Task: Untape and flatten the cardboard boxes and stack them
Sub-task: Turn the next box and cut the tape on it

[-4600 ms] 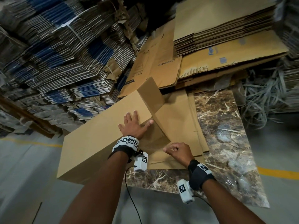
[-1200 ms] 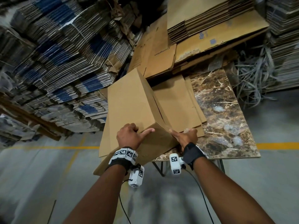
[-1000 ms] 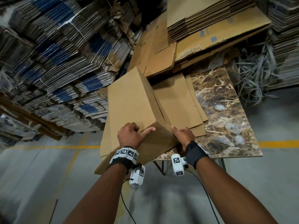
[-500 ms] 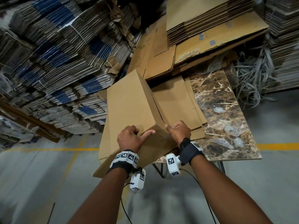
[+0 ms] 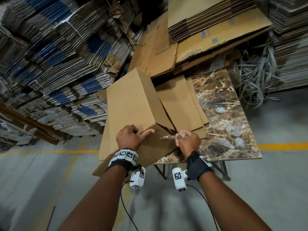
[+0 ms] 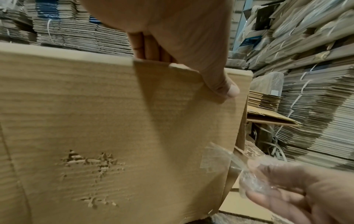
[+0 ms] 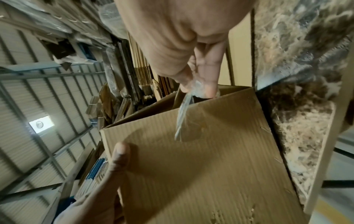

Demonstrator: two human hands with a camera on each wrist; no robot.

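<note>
A tall brown cardboard box (image 5: 131,104) lies tilted on the near left corner of the marble table (image 5: 221,124), with its end face (image 6: 114,136) toward me. My left hand (image 5: 133,135) grips the top edge of that end, fingers hooked over it and thumb (image 6: 220,84) pressed on the face. My right hand (image 5: 183,139) pinches a strip of clear tape (image 5: 167,137) by the box's right corner. One end of the tape (image 7: 184,116) still sticks to the end face (image 7: 201,166). Flattened cardboard sheets (image 5: 180,104) lie on the table behind the box.
Clear tape wads (image 5: 233,130) lie on the table's right part. High stacks of flattened cartons (image 5: 58,55) rise at the left, and further stacks (image 5: 208,19) stand at the back. Loose strapping (image 5: 256,77) is piled at the right. Grey floor with a yellow line (image 5: 283,145) surrounds the table.
The box was turned end-on toward me since the earliest frame. In the last half second my right hand has pulled a tape strip partly away from the box's near right corner.
</note>
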